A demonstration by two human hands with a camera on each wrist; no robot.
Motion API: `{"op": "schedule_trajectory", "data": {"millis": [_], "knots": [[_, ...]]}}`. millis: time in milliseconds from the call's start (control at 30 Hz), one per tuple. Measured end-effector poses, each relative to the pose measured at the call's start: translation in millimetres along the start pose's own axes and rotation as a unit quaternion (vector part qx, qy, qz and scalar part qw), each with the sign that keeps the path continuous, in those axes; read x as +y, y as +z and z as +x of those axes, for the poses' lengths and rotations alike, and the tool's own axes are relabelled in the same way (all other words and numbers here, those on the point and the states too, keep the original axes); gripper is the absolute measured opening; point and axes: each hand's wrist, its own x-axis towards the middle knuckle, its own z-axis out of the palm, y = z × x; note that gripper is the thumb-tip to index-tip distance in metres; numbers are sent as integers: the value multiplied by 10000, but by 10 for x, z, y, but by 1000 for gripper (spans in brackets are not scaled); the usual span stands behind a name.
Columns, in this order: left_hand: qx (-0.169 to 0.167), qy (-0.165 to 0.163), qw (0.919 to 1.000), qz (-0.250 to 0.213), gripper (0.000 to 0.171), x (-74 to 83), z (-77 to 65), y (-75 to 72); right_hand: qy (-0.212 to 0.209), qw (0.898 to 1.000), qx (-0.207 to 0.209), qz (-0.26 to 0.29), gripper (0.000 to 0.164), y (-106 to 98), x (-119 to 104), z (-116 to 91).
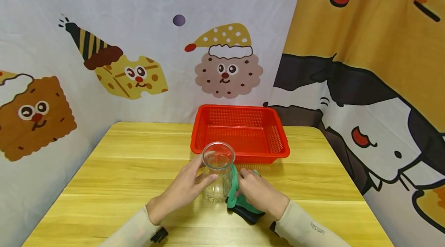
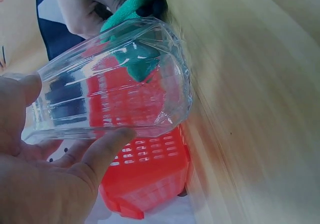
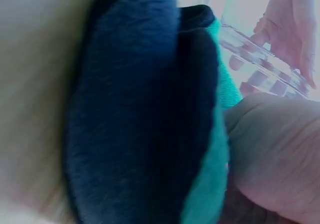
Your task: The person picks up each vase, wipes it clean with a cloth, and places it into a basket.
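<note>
A clear glass vase (image 1: 222,191) with faceted sides stands about upright, its round mouth facing up and its base close over the wooden table. My left hand (image 1: 187,181) grips it from the left, thumb on the near side and fingers behind. On the other side, my right hand (image 1: 259,191) holds a bunched cloth (image 1: 245,203), green on one face and black on the other. In the left wrist view the green cloth (image 2: 137,58) overlaps the vase's side near the base. Dark folds of the cloth (image 3: 130,108) fill much of the right wrist view, hiding most right-hand fingers.
Behind the vase, a red perforated plastic basket (image 1: 240,158) sits on the wooden table (image 1: 139,162). A curtain (image 1: 146,3) printed with cartoon figures hangs along the table's back and sides.
</note>
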Motion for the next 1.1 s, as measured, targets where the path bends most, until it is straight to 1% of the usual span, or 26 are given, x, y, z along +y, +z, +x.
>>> {"op": "schedule_trajectory", "data": {"millis": [133,233,267,367,467,500,567,767,967,1100], "knots": [[67,119,9998,136,71,-8,8,7,102,9998,-142,33,26,-23,-21,20],[128,242,9989,393,78,-18,21,13,177,9994,-173,251,24,-20,-12,22],[143,271,9984,471,81,-21,24,14,190,9991,-168,354,24,-13,-4,20],[170,291,9976,604,89,-28,31,19,169,9976,-83,659,33,17,31,7],[184,299,9978,559,90,-30,38,25,55,9962,80,861,46,51,69,-1],[195,296,9979,542,90,-29,40,25,22,9958,132,909,48,61,79,-2],[207,315,9979,517,90,-31,44,24,30,9946,195,1018,49,73,95,-2],[156,369,9976,571,89,-48,49,11,227,9908,262,1307,51,99,122,-18],[55,426,9981,441,86,-74,58,-11,159,9900,430,1332,48,140,150,-38],[44,492,9979,409,86,-87,62,-15,175,9898,495,1322,50,166,160,-47]]}}
